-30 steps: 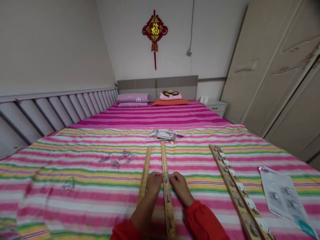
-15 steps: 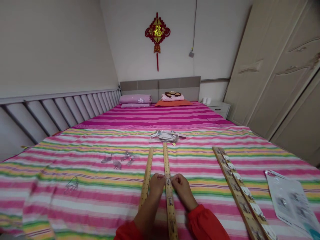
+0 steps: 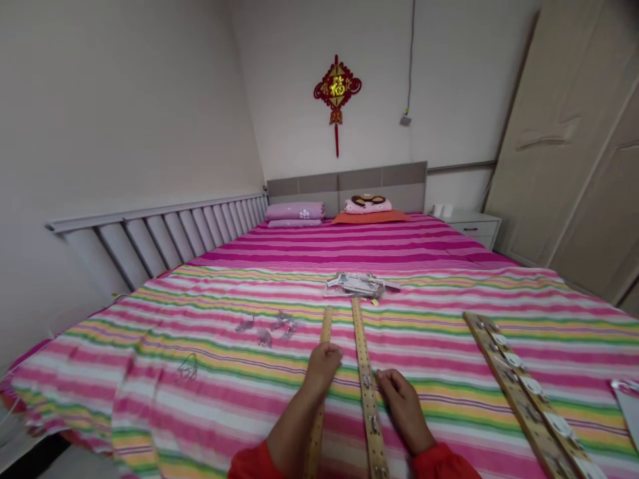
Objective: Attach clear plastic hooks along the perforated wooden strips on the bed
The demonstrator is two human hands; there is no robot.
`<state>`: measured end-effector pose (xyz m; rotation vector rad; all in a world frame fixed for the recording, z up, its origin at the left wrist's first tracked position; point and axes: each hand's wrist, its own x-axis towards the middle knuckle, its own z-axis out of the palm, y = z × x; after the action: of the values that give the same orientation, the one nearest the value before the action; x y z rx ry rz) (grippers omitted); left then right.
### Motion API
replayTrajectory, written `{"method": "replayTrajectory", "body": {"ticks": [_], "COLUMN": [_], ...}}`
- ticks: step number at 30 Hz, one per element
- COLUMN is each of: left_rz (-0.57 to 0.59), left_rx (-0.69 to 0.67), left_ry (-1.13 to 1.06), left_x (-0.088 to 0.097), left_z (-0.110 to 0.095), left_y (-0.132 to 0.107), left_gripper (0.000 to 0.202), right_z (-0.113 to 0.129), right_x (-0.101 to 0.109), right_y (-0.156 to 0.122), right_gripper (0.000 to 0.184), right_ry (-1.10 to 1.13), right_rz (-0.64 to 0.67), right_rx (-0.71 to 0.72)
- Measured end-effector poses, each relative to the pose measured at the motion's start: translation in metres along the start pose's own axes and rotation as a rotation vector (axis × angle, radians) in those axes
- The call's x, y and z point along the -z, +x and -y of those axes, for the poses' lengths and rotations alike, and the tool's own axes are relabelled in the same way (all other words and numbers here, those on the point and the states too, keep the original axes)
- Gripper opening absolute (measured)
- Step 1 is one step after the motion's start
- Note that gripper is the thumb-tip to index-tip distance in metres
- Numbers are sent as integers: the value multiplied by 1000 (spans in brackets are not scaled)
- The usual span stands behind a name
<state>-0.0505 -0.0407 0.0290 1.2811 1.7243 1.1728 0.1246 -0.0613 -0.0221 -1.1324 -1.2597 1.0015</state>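
Observation:
A long wooden strip with rows of holes [image 3: 366,359] lies lengthwise before me, with small metal fittings on its nearer half. My right hand [image 3: 403,406] is just right of this strip, its fingers curled in by the edge beside a metal fitting [image 3: 367,381]. To the left, my left hand [image 3: 323,364] hovers over a second perforated wooden strip [image 3: 326,324] and partly covers it. Its fingers are pressed together. Anything small inside either hand's fingers is hidden from view.
Small clear plastic packets [image 3: 264,338] and a thin looped item [image 3: 188,366] lie left on the striped bedsheet [image 3: 239,399]. A plastic-wrapped bundle [image 3: 359,285] sits beyond the strips. At right are wooden strips bearing metal pieces and white discs [image 3: 519,406], and a package [image 3: 626,406].
My left hand has left the middle strip and moved left over the other strip. My right hand has drawn slightly back from the middle strip. The camera view has turned left and up.

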Motion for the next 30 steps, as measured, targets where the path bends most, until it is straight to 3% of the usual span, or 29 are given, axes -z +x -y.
{"method": "replayTrajectory", "body": {"ticks": [5,8,13,19,24,30], "left_rz": [-219,-301,-324,-315,-326,-326], "left_rx": [-49,-25,-2,-5,-53,-92], "left_ry": [179,331,509,540,435,155], "left_x": [68,88,87,85,96,112], "left_z": [8,19,33,38,36,39], "left_y": [37,58,79,85,75,60], "left_gripper": [14,13,10,12,11,15], "right_z": [-3,-6,-10,-5,-4,-11], "right_x": [0,0,0,-1,-1,-1], "right_y": [1,2,3,2,2,3], "right_gripper": [41,41,44,45,42,43], "right_ry": [-5,-9,-23,-14,-4,-24], "right_rz": [14,8,2,-11,-10,-2], "right_rx": [13,8,-9,-15,1,17]}}
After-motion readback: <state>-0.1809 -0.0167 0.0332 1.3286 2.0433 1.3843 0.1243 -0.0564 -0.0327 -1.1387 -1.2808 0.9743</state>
